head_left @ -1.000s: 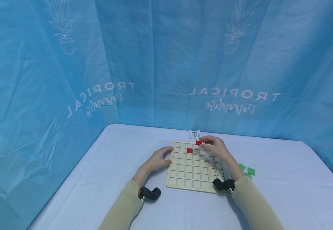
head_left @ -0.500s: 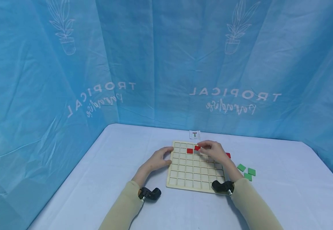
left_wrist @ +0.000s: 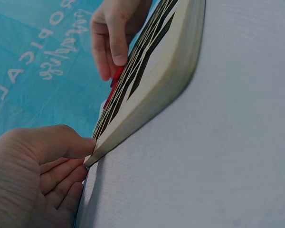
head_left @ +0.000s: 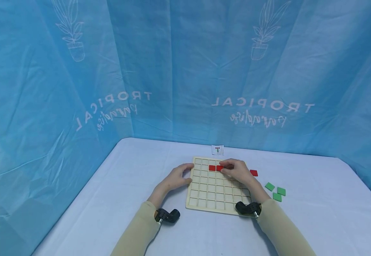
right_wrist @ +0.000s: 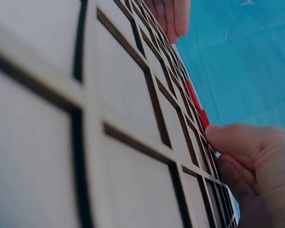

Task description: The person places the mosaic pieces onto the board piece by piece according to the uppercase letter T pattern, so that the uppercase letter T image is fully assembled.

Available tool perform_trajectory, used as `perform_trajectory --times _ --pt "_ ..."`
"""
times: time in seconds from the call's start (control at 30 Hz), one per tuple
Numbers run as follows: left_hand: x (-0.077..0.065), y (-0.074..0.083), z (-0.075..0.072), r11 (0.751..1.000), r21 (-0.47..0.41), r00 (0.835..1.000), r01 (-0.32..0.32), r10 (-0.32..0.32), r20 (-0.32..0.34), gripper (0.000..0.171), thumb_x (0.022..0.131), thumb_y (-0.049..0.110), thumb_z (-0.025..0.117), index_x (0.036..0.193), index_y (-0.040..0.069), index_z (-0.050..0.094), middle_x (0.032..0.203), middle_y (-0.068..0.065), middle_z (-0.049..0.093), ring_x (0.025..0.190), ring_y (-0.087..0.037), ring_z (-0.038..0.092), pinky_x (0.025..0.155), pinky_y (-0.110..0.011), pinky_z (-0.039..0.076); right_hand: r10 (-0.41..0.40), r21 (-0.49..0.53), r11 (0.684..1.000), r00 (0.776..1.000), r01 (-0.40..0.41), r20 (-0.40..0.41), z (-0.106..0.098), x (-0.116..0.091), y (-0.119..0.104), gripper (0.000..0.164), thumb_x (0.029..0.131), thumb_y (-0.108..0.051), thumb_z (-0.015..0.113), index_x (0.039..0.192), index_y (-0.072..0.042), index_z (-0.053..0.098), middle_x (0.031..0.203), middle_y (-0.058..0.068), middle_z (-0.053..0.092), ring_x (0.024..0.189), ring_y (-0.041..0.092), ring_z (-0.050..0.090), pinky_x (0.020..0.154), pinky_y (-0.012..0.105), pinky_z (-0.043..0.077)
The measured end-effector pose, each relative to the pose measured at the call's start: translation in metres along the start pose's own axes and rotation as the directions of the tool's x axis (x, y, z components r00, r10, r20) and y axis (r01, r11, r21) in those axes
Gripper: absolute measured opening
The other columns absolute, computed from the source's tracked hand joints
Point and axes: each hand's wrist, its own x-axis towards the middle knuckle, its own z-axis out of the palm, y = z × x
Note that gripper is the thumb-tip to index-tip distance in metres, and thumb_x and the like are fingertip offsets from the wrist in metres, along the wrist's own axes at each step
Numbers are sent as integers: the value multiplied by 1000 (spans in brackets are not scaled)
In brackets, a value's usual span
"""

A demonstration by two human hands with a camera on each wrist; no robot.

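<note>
A pale wooden grid board (head_left: pixel 211 195) lies on the table, its square cells bounded by raised strips. My right hand (head_left: pixel 238 171) pinches a red square tile (head_left: pixel 219 168) between thumb and fingers, low over a cell in an upper row. Directly left of it a second red tile (head_left: pixel 212 168) sits in its cell. My left hand (head_left: pixel 174 177) rests at the board's left edge, thumb and fingertips spread along it. In the left wrist view the thumb of the left hand (left_wrist: pixel 42 156) touches the board's rim. The right wrist view shows the right thumb against the tile's edge.
A third red tile (head_left: pixel 254 172) lies on the white table (head_left: pixel 134 160) right of the board. Several green tiles (head_left: pixel 277 197) lie nearer the right forearm. A small printed grid card (head_left: pixel 217 150) lies behind the board. Blue curtains (head_left: pixel 185 71) hang behind and beside the table.
My right hand has brought its red tile down from the board's top edge to beside the tile in the upper row. The left hand has stayed at the board's edge.
</note>
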Motion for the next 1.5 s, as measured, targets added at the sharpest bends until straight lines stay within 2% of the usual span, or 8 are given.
perform_trajectory --times 0.37,0.5,0.6,0.7,0.83,0.93,1.17,1.5 --pt "-1 0 0 1000 17 1000 -5 4 3 59 84 7 65 139 2 44 141 -12 45 133 -26 36 111 -39 30 -68 -93 993 998 66 -13 3 0 -1 29 82 -7 72 111 -1 69 103 8 68 94 24 64 83 40 54" --pt "-1 0 -1 1000 22 1000 -4 4 4 59 84 8 65 139 3 43 141 -11 45 133 -26 36 111 -38 29 -46 -93 995 999 44 -15 3 1 -3 30 84 -11 71 113 -3 68 108 8 67 98 24 64 85 40 54" --pt "0 2 -2 1000 19 1000 -15 15 8 59 84 8 65 139 2 43 141 -12 45 133 -26 36 111 -39 29 15 -34 999 999 -16 -29 0 3 -10 31 86 -15 70 115 -4 68 112 7 66 101 24 62 87 41 53" --pt "1 3 -2 999 18 1000 -31 30 8 58 84 7 65 139 1 43 141 -13 45 133 -27 36 111 -39 29 67 71 995 997 -63 -47 -6 6 -20 32 87 -17 69 116 -4 67 115 7 65 104 25 61 89 42 52" --pt "3 3 -3 999 19 999 -38 38 6 58 85 7 65 138 0 43 141 -13 45 133 -27 36 111 -39 29 82 191 979 995 -71 -51 -16 7 -36 32 87 -19 69 116 -5 66 117 9 64 106 23 60 89 37 52" --pt "1 1 -3 999 13 1000 -30 30 9 59 85 7 65 139 0 43 141 -13 44 133 -27 36 111 -39 29 61 228 972 997 -50 -42 -23 4 -46 34 87 -21 69 117 -4 66 118 12 63 108 25 59 89 36 53" --pt "-3 -1 1 1000 -3 1000 -26 26 13 59 84 6 65 138 -1 44 140 -15 45 132 -29 36 111 -40 30 74 194 979 995 -59 -69 -32 2 -33 34 86 -23 70 118 -9 66 117 7 64 111 25 58 90 36 52" --pt "-1 -1 1 1000 6 1000 -24 24 2 59 83 6 65 138 0 43 141 -14 45 132 -29 37 111 -40 30 138 148 982 985 -121 -106 -73 -12 -22 42 87 -31 68 124 -12 61 123 11 60 115 25 55 95 46 47"
